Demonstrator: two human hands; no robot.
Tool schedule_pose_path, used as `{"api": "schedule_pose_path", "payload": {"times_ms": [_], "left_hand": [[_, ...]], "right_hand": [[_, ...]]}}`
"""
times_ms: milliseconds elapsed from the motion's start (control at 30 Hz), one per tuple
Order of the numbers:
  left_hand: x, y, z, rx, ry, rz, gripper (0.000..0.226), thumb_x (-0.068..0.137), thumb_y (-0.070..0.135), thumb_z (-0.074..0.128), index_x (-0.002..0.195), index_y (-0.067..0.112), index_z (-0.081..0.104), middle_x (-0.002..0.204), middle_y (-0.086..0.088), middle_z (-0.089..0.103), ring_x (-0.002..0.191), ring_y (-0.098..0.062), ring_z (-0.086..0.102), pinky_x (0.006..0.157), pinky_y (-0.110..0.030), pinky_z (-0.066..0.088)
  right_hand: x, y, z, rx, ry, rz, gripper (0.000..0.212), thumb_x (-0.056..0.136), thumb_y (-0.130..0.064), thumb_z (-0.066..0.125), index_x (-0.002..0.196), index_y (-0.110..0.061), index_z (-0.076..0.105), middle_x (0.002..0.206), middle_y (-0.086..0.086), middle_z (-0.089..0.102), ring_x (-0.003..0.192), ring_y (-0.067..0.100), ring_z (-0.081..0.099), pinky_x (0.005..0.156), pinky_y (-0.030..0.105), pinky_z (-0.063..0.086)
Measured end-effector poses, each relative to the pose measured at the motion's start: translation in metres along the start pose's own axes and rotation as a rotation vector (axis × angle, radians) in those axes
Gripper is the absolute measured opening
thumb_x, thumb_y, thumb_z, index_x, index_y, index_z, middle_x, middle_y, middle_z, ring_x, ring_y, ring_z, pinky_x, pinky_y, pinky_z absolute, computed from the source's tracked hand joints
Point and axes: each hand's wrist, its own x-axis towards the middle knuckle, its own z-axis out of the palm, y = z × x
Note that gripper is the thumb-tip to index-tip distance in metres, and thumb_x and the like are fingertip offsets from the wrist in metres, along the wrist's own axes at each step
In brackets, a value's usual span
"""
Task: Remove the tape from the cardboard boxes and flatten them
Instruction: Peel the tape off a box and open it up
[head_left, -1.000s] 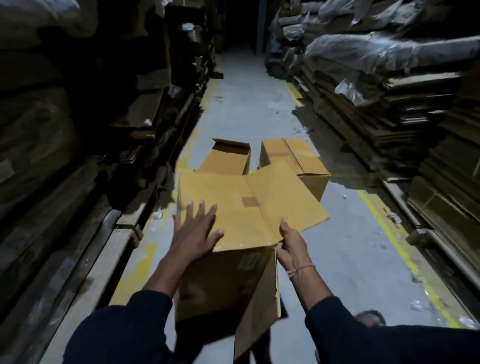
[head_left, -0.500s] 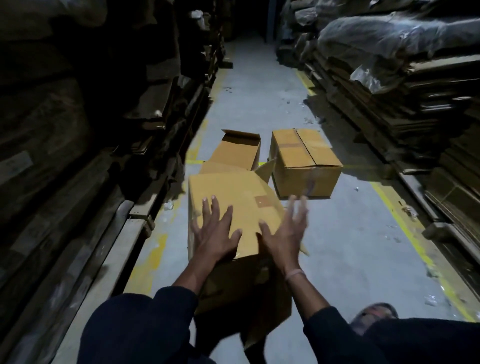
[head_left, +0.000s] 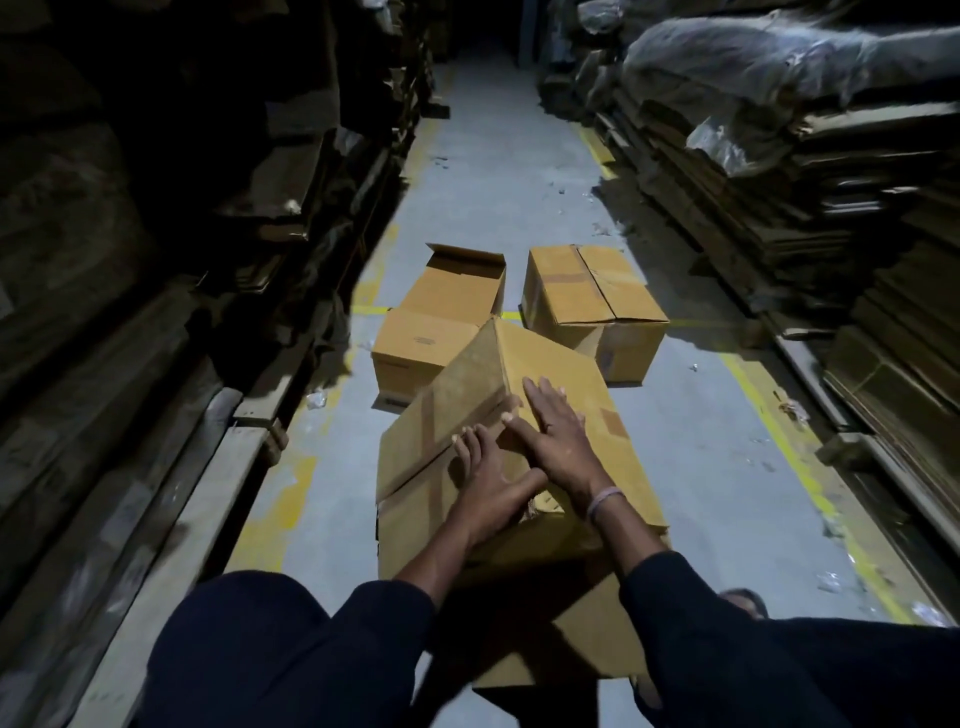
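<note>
- Both hands are on the near box (head_left: 519, 452), which sits tilted in the middle of the aisle, right in front of the person.
- The left hand (head_left: 488, 483) lies on the box's top with its fingers straight and close together, pressing along the seam between the flaps.
- The right hand (head_left: 556, 431) lies flat a little farther up the same top, fingers spread, its thumb crossing just above the left fingertips.
- A thin band (head_left: 605, 501) circles the right wrist; dark sleeves (head_left: 691, 597) cover both forearms.
- Strips of tape (head_left: 428, 421) run across the box's left face, and a small patch shows on the right of the top.
- Beyond it, on the far left, an open box (head_left: 431, 332) stands with its flap up, touching or nearly touching the near one; the light is too dim to say which.
- Far right, a closed box (head_left: 592, 306) rests on the floor (head_left: 498, 171), close beside the open one.
- Stacks of flat cardboard (head_left: 831, 171) line the right side, dark shelves (head_left: 156, 260) the left.
- Yellow lines (head_left: 795, 452) edge the aisle.
</note>
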Motion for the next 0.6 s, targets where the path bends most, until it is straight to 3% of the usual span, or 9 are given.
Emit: {"api": "schedule_pose_path", "payload": {"times_ms": [100, 200, 600], "left_hand": [[0.004, -0.01, 0.005, -0.103, -0.114, 0.017, 0.152, 0.055, 0.097, 0.06, 0.161, 0.028, -0.024, 0.164, 0.007, -0.037, 0.151, -0.015, -0.035, 0.126, -0.053, -0.005], [0.008, -0.019, 0.015, -0.083, -0.157, 0.041, 0.149, 0.053, 0.106, 0.051, 0.16, 0.034, -0.024, 0.164, 0.01, -0.038, 0.151, -0.014, -0.035, 0.127, -0.056, -0.005], [0.017, -0.029, 0.032, 0.141, -0.213, 0.185, 0.124, 0.073, 0.1, 0.035, 0.16, 0.035, -0.025, 0.165, 0.009, -0.038, 0.149, -0.013, -0.038, 0.124, -0.051, -0.014]], "right_hand": [[-0.001, 0.014, -0.011, -0.032, 0.034, 0.046, 0.071, 0.101, -0.065, 0.044, 0.163, -0.042, 0.017, 0.173, -0.012, 0.003, 0.159, 0.016, -0.007, 0.127, 0.053, -0.01], [-0.003, 0.021, -0.018, -0.037, 0.046, 0.081, 0.068, 0.104, -0.061, 0.04, 0.164, -0.041, 0.013, 0.173, -0.011, 0.001, 0.16, 0.017, -0.006, 0.127, 0.055, -0.006], [-0.026, 0.045, -0.03, 0.04, 0.121, 0.119, 0.065, 0.106, -0.053, 0.039, 0.164, -0.038, 0.015, 0.173, -0.012, 0.007, 0.16, 0.016, 0.002, 0.128, 0.053, 0.008]]}}
